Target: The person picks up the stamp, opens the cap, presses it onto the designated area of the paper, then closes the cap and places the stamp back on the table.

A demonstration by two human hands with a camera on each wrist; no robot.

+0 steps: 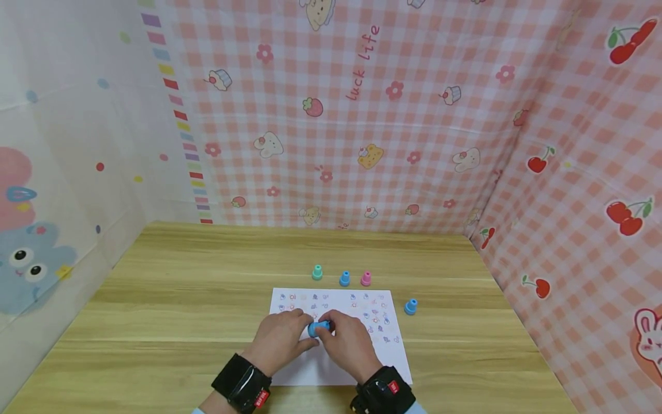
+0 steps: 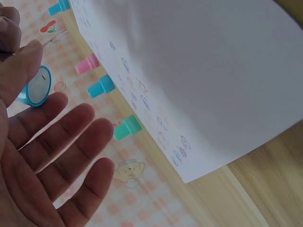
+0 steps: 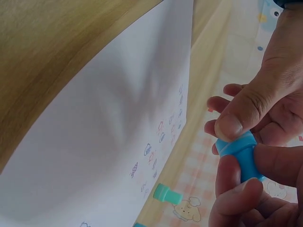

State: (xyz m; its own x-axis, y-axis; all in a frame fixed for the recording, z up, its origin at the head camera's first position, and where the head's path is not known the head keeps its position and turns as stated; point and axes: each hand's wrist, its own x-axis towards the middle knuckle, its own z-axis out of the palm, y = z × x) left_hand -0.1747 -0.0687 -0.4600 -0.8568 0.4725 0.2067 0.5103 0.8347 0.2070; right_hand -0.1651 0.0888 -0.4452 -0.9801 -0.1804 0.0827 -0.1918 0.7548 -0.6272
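Sitting between the two hands, a blue stamp [image 1: 316, 329] is held above the paper [image 1: 336, 371], lying nearly on its side, with its wide end turned to the left hand and its narrow end to the right. The right hand [image 1: 353, 343] reaches in from the lower right, back upward, thumb and fingers curled and pinching the narrow part. The left hand [image 1: 279, 340] comes in from the lower left, its thumb and index finger narrowly spaced on either side of the wide end; I cannot tell whether they press on it. Its other three fingers are nearly straight and slightly fanned, as the left wrist view shows. That view also catches the stamp's pale round end face, bearing a short dark mark. Both forearms slant inward, and each wrist wears a black band with a red label.

Small prints [image 1: 380, 329] in red, blue and purple cover the far part of the paper and its right side; the near part is blank. Just behind its far edge stand a green stamp [image 1: 318, 273], a second blue stamp [image 1: 345, 279] and a pink stamp [image 1: 366, 279]. A third blue stamp [image 1: 411, 307] stands beside the paper's right edge. All rest on the wood-grain worktop [image 1: 155, 322]. Beyond it hangs a pink checked cloth [image 1: 331, 129], with a white dotted cloth [image 1: 67, 115] at the left.
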